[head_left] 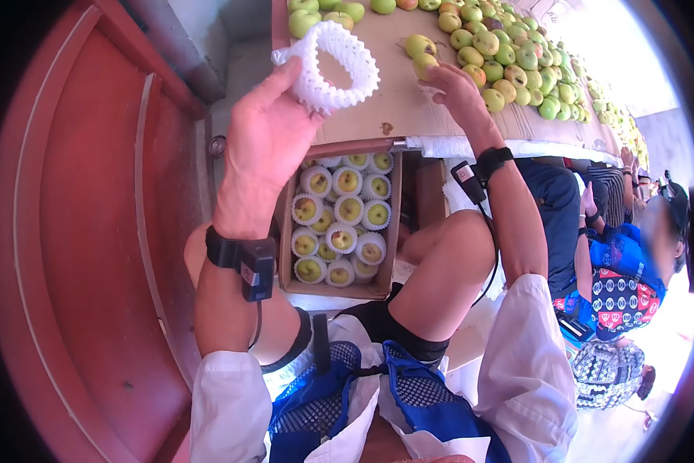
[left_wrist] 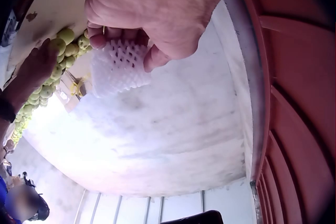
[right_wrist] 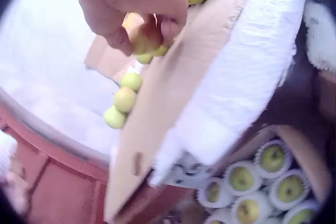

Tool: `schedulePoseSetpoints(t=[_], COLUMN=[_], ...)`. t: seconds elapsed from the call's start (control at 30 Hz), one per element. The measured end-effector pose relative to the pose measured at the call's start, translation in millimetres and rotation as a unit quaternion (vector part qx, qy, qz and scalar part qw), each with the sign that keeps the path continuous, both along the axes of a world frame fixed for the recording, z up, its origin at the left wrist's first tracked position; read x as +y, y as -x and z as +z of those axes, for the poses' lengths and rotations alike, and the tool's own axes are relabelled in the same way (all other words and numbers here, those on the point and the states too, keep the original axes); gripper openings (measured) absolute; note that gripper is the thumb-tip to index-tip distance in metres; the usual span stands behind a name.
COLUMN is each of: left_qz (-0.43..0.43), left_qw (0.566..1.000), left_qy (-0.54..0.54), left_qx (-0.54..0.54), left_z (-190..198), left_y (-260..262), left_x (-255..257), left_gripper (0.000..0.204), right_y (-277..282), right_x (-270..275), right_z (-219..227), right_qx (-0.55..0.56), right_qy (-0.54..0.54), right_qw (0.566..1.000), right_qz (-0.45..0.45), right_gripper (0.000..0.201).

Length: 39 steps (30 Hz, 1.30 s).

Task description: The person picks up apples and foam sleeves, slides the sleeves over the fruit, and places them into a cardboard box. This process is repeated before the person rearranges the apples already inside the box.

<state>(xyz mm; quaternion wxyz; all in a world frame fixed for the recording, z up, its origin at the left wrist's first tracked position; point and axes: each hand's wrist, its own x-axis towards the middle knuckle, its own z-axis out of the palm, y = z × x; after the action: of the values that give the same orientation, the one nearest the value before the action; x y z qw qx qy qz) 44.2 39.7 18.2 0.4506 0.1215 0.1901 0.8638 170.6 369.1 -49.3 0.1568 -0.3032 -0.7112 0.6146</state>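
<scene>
My left hand (head_left: 266, 143) holds a white foam fruit net (head_left: 308, 68) by its side, stretched into an open ring above the table's near edge. Seen from the left wrist, thumb and fingers grip the rim of the foam net (left_wrist: 119, 69). Over the tabletop, my right hand (head_left: 468, 100) has its fingertips on a yellow-green apple (head_left: 423, 65). The right wrist view shows thumb and fingers curled round that apple (right_wrist: 146, 37), which they partly cover. Another apple (head_left: 419, 45) lies just behind it.
A large pile of apples (head_left: 509, 54) covers the table's right side, with several more apples (head_left: 304, 21) at the back left. Below the edge stands a cardboard box (head_left: 394, 231) of foam-netted apples. A red metal door (head_left: 92, 231) is on the left; people (head_left: 624, 255) sit on the right.
</scene>
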Motion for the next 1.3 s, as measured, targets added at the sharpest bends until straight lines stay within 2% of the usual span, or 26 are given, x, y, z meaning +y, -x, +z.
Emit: schedulePoseSetpoints(t=[0.07, 0.17, 0.27, 0.47, 0.57, 0.77, 0.87, 0.97, 1.07, 1.17, 1.27, 1.3], left_qz=[0.011, 0.016, 0.019, 0.037, 0.039, 0.012, 0.003, -0.008, -0.013, -0.005, -0.017, -0.026], left_qw=[1.0, 1.0, 1.0, 0.999, 0.999, 0.999, 0.997, 0.995, 0.992, 0.985, 0.974, 0.969], left_qy=[-0.003, -0.017, -0.024, -0.022, -0.02, 0.038, 0.065, 0.085, 0.107, 0.15, 0.197, 0.212], left_qx=[0.002, 0.001, 0.002, 0.015, 0.021, 0.027, 0.039, 0.054, 0.07, 0.085, 0.114, 0.125], left_z=[2.9, 3.4, 1.1, 2.9, 1.3, 1.9, 1.5, -1.0, -3.2, -4.3, -10.7, -14.9], left_y=[3.0, 7.9, 12.7, 21.1, 30.3, 41.8, 46.3, 54.5, 59.0, 56.1, 61.0, 64.5], left_x=[-1.3, -3.1, -5.3, -8.6, -10.3, -6.4, -2.9, 0.5, 3.3, 6.3, 13.1, 16.0], left_gripper=[0.049, 0.049, 0.048, 0.046, 0.045, 0.039, 0.037, 0.038, 0.039, 0.039, 0.039, 0.039], right_y=[0.7, -1.1, 0.6, 5.2, 6.3, 20.7, 35.4, 50.8, 72.1, 67.0, 67.2, 64.6], right_x=[-11.9, -19.8, -30.6, -57.6, -79.8, -103.4, -107.4, -129.5, -97.5, -88.3, -88.5, -90.1], right_z=[5.6, 16.7, 27.4, 43.2, 54.5, 44.1, 27.8, 41.9, -1.4, -14.7, -6.9, 0.9], right_qx=[0.108, 0.162, 0.157, 0.151, 0.039, -0.136, -0.183, -0.256, -0.155, -0.1, -0.103, -0.113], right_qy=[0.203, 0.292, 0.324, 0.322, 0.228, 0.16, 0.039, -0.121, -0.35, -0.223, -0.183, -0.213], right_qw=[0.973, 0.937, 0.927, 0.922, 0.963, 0.965, 0.967, 0.949, 0.913, 0.963, 0.971, 0.962], right_qz=[0.025, 0.098, 0.107, 0.152, 0.138, 0.158, 0.171, 0.141, 0.14, 0.116, 0.112, 0.132], right_gripper=[0.049, 0.046, 0.039, 0.044, 0.041, 0.038, 0.039, 0.044, 0.049, 0.048, 0.047, 0.048])
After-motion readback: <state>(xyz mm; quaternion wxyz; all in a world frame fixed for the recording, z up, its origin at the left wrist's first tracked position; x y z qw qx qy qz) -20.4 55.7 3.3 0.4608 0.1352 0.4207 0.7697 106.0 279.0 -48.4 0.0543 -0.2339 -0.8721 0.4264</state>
